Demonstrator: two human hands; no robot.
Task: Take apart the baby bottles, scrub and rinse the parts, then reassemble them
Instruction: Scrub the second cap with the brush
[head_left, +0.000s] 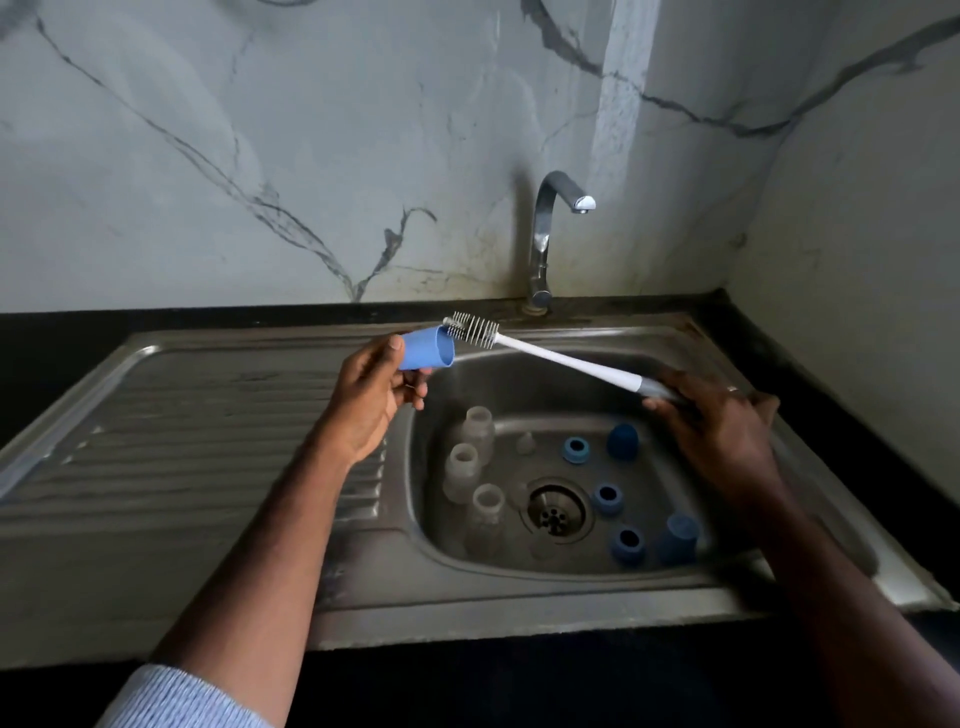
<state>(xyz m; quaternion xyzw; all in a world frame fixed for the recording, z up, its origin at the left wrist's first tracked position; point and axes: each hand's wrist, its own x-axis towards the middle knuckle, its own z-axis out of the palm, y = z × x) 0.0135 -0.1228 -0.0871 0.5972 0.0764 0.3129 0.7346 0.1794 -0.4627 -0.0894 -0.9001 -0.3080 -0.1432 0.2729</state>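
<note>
My left hand (371, 395) grips a light blue bottle cap (423, 349) above the sink's left rim, its open mouth facing right. My right hand (711, 415) holds the grey grip of a white bottle brush (561, 361); the bristle head (475, 330) sits just outside the cap's mouth, touching its upper rim. In the steel basin (467, 387) stand three clear bottle bodies (462, 470) on the left. Three blue screw rings (575, 450) and two dark blue caps (622, 440) lie on the right. Small clear teats (526, 442) rest near the drain (557, 512).
A chrome tap (545, 234) rises behind the basin, its spout pointing right, with no water running. A ribbed steel drainboard (182, 431) stretches to the left. A black counter (779, 343) borders the sink, with a marble wall behind and to the right.
</note>
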